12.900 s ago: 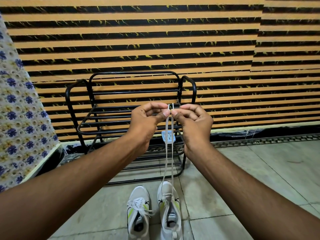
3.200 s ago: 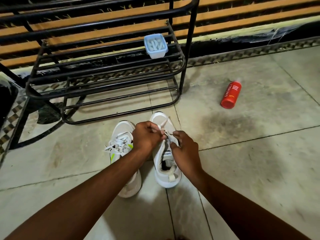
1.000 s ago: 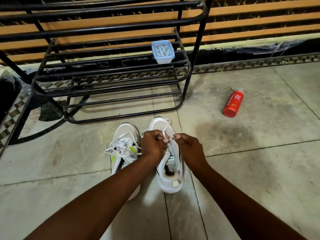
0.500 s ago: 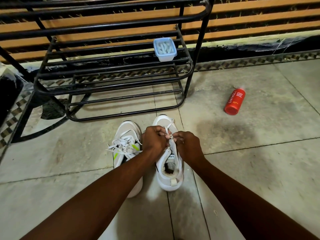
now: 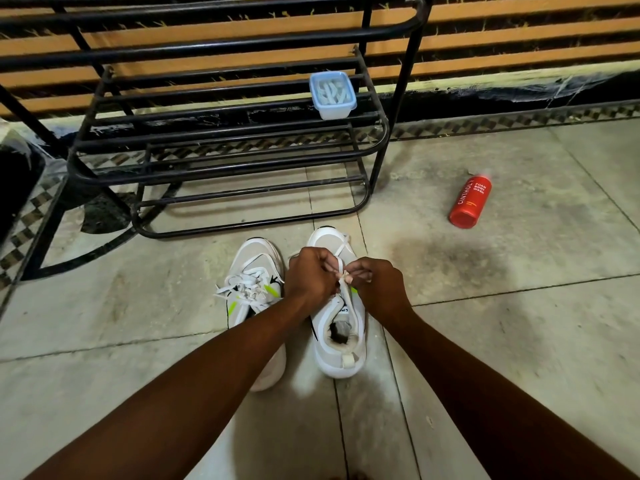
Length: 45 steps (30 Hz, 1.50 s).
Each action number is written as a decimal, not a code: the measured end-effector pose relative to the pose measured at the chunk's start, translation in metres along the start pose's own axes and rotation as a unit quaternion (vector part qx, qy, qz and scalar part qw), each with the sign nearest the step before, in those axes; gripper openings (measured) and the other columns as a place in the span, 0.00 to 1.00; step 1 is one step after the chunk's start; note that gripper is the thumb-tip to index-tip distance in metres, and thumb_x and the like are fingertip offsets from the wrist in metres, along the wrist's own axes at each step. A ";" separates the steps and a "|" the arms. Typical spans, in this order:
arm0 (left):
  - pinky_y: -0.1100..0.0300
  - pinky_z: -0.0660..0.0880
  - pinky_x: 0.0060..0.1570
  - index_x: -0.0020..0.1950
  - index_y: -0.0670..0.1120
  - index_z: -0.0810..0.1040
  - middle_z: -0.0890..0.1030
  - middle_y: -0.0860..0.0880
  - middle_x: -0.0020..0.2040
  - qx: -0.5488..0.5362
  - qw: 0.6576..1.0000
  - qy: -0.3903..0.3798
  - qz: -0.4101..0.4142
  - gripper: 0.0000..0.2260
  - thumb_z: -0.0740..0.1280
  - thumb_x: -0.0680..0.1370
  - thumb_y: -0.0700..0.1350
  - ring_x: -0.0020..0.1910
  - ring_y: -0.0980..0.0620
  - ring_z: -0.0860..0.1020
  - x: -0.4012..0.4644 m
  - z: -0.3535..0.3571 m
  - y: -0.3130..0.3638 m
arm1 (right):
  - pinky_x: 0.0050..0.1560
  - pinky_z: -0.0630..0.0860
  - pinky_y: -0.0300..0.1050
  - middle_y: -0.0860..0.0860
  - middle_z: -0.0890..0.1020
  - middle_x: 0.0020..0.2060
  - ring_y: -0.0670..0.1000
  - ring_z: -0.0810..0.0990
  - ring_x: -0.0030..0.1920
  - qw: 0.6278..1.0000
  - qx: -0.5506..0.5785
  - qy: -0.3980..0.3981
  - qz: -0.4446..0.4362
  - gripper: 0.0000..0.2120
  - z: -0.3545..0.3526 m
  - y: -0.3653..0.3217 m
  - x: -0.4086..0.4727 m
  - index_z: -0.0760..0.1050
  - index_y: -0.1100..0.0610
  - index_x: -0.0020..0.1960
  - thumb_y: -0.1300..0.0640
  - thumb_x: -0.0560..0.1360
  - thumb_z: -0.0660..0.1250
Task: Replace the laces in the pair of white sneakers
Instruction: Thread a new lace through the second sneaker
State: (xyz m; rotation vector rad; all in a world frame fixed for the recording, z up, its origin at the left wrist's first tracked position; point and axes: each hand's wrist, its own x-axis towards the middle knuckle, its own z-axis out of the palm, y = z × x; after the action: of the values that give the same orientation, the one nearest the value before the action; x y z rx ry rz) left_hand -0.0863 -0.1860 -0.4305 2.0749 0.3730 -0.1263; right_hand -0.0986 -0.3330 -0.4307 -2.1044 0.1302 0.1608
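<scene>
Two white sneakers stand side by side on the tiled floor, toes pointing away from me. The left sneaker has a tied white lace and green accents, and my left forearm crosses its heel. Over the tongue of the right sneaker both hands meet. My left hand and my right hand each pinch the white lace between curled fingers, close together. A strand of the lace runs forward over the toe. The eyelets under my hands are hidden.
A black metal shoe rack stands just beyond the sneakers, against a striped wall. On its shelf sits a small blue plastic container holding white laces. A red bottle lies on the floor to the right.
Long ago I held the lace stretched high above the shoe; now both hands work it low at the tongue. Over the last second the hands stay close together on the lace.
</scene>
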 end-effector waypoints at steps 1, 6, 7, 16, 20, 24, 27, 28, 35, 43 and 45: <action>0.53 0.84 0.42 0.35 0.51 0.82 0.84 0.57 0.32 0.021 1.000 -0.004 0.009 0.11 0.70 0.70 0.35 0.35 0.57 0.84 0.001 -0.001 0.001 | 0.44 0.70 0.25 0.46 0.85 0.38 0.34 0.78 0.34 1.000 0.007 0.002 0.001 0.06 0.000 0.001 0.000 0.85 0.57 0.46 0.65 0.71 0.76; 0.55 0.83 0.44 0.35 0.53 0.81 0.84 0.57 0.32 0.011 1.000 -0.001 0.007 0.11 0.73 0.69 0.36 0.36 0.58 0.84 0.001 0.001 -0.002 | 0.46 0.74 0.32 0.45 0.86 0.39 0.39 0.80 0.37 1.000 0.007 0.009 -0.007 0.05 -0.002 0.001 -0.001 0.84 0.54 0.43 0.62 0.70 0.77; 0.55 0.83 0.42 0.36 0.54 0.82 0.84 0.56 0.31 -0.002 1.000 0.001 0.004 0.13 0.74 0.69 0.35 0.36 0.57 0.84 0.000 0.002 -0.004 | 0.47 0.75 0.34 0.46 0.86 0.39 0.41 0.81 0.38 1.000 0.009 0.009 -0.008 0.05 -0.002 0.001 -0.001 0.84 0.54 0.43 0.61 0.70 0.77; 0.54 0.79 0.29 0.43 0.36 0.82 0.85 0.39 0.35 -0.144 0.989 -0.019 -0.028 0.09 0.70 0.72 0.23 0.29 0.42 0.82 -0.009 0.003 0.000 | 0.52 0.77 0.45 0.49 0.86 0.39 0.48 0.84 0.42 1.000 0.009 0.013 -0.024 0.01 -0.002 0.001 -0.001 0.84 0.57 0.44 0.60 0.73 0.75; 0.54 0.81 0.36 0.42 0.47 0.83 0.86 0.46 0.37 -0.105 0.994 -0.017 -0.006 0.10 0.73 0.73 0.32 0.35 0.49 0.84 -0.007 0.003 -0.009 | 0.46 0.77 0.46 0.47 0.84 0.37 0.49 0.82 0.41 0.998 -0.034 0.027 -0.043 0.05 0.003 -0.007 -0.001 0.81 0.53 0.39 0.55 0.73 0.72; 0.47 0.82 0.47 0.47 0.55 0.81 0.84 0.55 0.41 -0.026 0.998 0.003 0.059 0.09 0.70 0.70 0.43 0.41 0.52 0.83 -0.010 0.005 -0.018 | 0.43 0.71 0.45 0.47 0.82 0.39 0.51 0.80 0.42 0.992 -0.113 0.029 -0.047 0.06 0.006 -0.012 0.001 0.77 0.53 0.41 0.62 0.74 0.65; 0.49 0.80 0.58 0.60 0.57 0.79 0.83 0.55 0.56 -0.022 0.994 0.019 0.102 0.19 0.76 0.72 0.42 0.53 0.50 0.83 -0.016 0.000 -0.015 | 0.45 0.72 0.48 0.51 0.82 0.42 0.56 0.80 0.44 0.982 -0.165 0.032 -0.085 0.03 0.007 -0.010 0.002 0.76 0.56 0.45 0.62 0.74 0.64; 0.51 0.79 0.61 0.66 0.54 0.78 0.81 0.53 0.60 -0.013 0.993 0.010 0.120 0.23 0.76 0.73 0.42 0.56 0.49 0.81 -0.017 -0.001 -0.013 | 0.45 0.73 0.49 0.53 0.81 0.44 0.58 0.80 0.44 0.976 -0.186 0.033 -0.105 0.02 0.008 -0.008 0.004 0.76 0.58 0.46 0.62 0.74 0.65; 0.55 0.74 0.63 0.73 0.49 0.74 0.77 0.50 0.65 0.082 0.988 0.003 0.134 0.27 0.73 0.75 0.39 0.62 0.48 0.78 -0.018 -0.004 -0.006 | 0.41 0.70 0.45 0.60 0.79 0.47 0.62 0.79 0.44 0.949 -0.253 0.003 -0.188 0.13 -0.006 -0.002 0.007 0.74 0.65 0.52 0.60 0.72 0.60; 0.66 0.68 0.55 0.72 0.47 0.76 0.74 0.51 0.67 0.113 0.987 -0.014 0.118 0.25 0.70 0.75 0.36 0.62 0.50 0.77 -0.013 -0.003 -0.005 | 0.44 0.73 0.33 0.61 0.75 0.45 0.57 0.78 0.40 0.971 -0.095 0.168 -0.140 0.16 -0.053 0.004 0.020 0.69 0.60 0.45 0.78 0.63 0.61; 0.66 0.69 0.54 0.72 0.48 0.76 0.74 0.52 0.65 0.112 0.987 -0.015 0.116 0.26 0.70 0.74 0.37 0.61 0.51 0.77 -0.013 -0.002 -0.005 | 0.53 0.79 0.41 0.61 0.80 0.44 0.57 0.84 0.43 0.974 0.076 0.207 -0.044 0.13 -0.056 0.003 0.025 0.71 0.56 0.40 0.72 0.68 0.67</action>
State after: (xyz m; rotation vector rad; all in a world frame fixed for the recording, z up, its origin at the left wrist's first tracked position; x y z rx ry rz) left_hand -0.1007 -0.1844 -0.4301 2.3197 0.0984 -0.0625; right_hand -0.0705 -0.3835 -0.4088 -1.9611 0.2887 -0.3353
